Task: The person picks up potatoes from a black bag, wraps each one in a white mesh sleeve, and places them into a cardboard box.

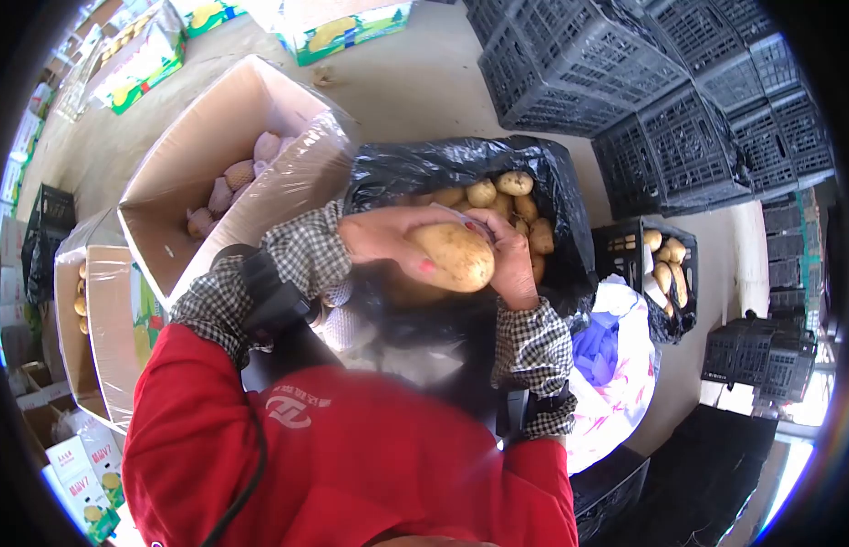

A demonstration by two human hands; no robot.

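A large yellow potato (pixel 454 257) is held up in front of my chest, over the near edge of a crate lined with black plastic (pixel 561 196). My left hand (pixel 383 242) is closed around its left side, the thumb lying along the near face. On the other side my right hand (pixel 510 255) grips it at the right end, its fingers curled behind. A thin pale edge of something shows behind the potato between the hands. Loose potatoes (pixel 514 184) fill the crate beyond. White foam net sleeves (pixel 347 326) lie below my left wrist.
An open cardboard box (pixel 160 196) at the left holds net-wrapped potatoes (pixel 233 178). To the right stand a white bag with purple material (pixel 598 351) and a small crate of potatoes (pixel 666 260). Stacked black crates (pixel 616 91) rise at the back right.
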